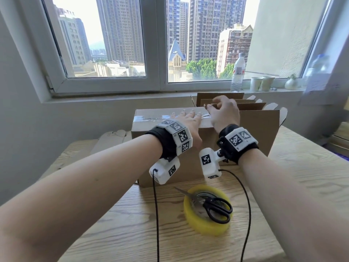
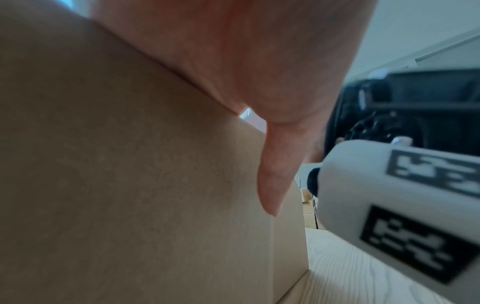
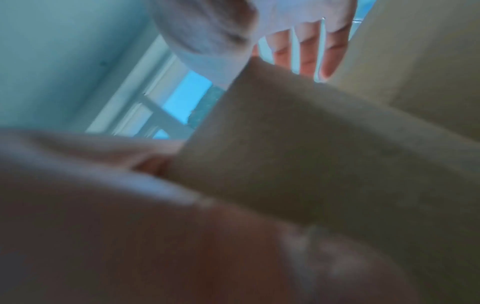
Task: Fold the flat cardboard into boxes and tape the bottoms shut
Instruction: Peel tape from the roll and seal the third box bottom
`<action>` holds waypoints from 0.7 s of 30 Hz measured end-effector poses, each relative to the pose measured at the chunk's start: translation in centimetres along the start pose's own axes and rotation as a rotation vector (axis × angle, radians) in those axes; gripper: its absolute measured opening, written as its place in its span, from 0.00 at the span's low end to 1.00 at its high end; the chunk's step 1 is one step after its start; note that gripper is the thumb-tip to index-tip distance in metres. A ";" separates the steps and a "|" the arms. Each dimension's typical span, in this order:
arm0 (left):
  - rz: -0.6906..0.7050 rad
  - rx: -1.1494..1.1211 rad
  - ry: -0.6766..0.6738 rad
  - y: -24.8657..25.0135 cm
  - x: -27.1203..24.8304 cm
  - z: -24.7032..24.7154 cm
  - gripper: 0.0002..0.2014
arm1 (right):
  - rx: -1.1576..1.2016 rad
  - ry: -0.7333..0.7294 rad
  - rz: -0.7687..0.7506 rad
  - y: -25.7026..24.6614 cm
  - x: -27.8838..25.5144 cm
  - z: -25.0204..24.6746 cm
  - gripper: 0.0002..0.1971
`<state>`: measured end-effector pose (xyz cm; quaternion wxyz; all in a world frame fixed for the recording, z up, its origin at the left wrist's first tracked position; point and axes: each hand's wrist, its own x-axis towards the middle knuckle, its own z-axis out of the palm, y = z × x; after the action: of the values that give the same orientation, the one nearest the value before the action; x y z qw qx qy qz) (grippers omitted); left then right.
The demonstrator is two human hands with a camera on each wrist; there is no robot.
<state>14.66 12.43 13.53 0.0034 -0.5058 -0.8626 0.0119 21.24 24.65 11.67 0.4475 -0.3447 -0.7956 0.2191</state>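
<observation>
- The cardboard box (image 1: 204, 140) stands on the wooden counter (image 1: 143, 227), its taped side facing up, near the window.
- A strip of clear tape (image 1: 151, 116) runs along the box's top seam.
- The left hand (image 1: 187, 122) lies flat on that tape, fingers straight and spread, its grip apart; in the left wrist view the thumb (image 2: 272, 181) hangs down the box's side.
- The right hand (image 1: 224, 112) hovers at the tape's right end, fingers loosely curled; whether its grip pinches the tape I cannot tell.
- A yellow tape roll (image 1: 190, 218) lies on the counter before the box, black scissors (image 1: 213, 207) resting across it.
</observation>
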 end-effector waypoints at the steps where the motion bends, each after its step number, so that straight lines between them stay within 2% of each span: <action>1: -0.004 -0.012 0.008 -0.1 0.0 0.0 0.54 | -0.042 -0.001 -0.065 -0.9 -0.2 0.1 0.18; 3: -0.015 -0.041 0.022 -0.2 -0.1 0.1 0.52 | -0.131 -0.136 -0.051 -1.8 -0.3 0.7 0.22; 5: -0.029 -0.039 0.024 -0.5 -0.3 -0.1 0.51 | -0.138 -0.300 0.087 -1.7 0.2 1.5 0.25; 9: -0.076 0.011 0.013 -1.7 -0.9 -0.6 0.52 | -0.041 -0.394 0.270 -1.0 1.0 2.4 0.25; 13: -0.237 -0.007 -0.022 -4.0 -1.9 -0.6 0.56 | -0.004 -0.333 0.346 -1.1 1.0 2.3 0.24; 16: -0.320 -0.027 -0.055 -5.3 -2.5 -0.5 0.67 | -0.011 -0.307 0.303 -1.3 0.3 2.2 0.22; 18: -0.335 -0.053 -0.101 -5.5 -3.0 -0.7 0.70 | -0.003 -0.215 0.218 -1.5 -0.6 2.0 0.19; 20: -0.336 -0.149 -0.112 -5.1 -3.6 -1.2 0.65 | -0.035 -0.067 0.105 -1.8 -1.6 1.5 0.18; 21: -0.338 -0.208 -0.096 -4.7 -3.7 -1.5 0.58 | -0.083 -0.019 0.031 -2.0 -2.0 1.2 0.17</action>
<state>12.43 6.92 15.18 -0.0881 -0.3502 -0.9310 -0.0536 20.17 21.79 11.30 0.4217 -0.3733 -0.8027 0.1960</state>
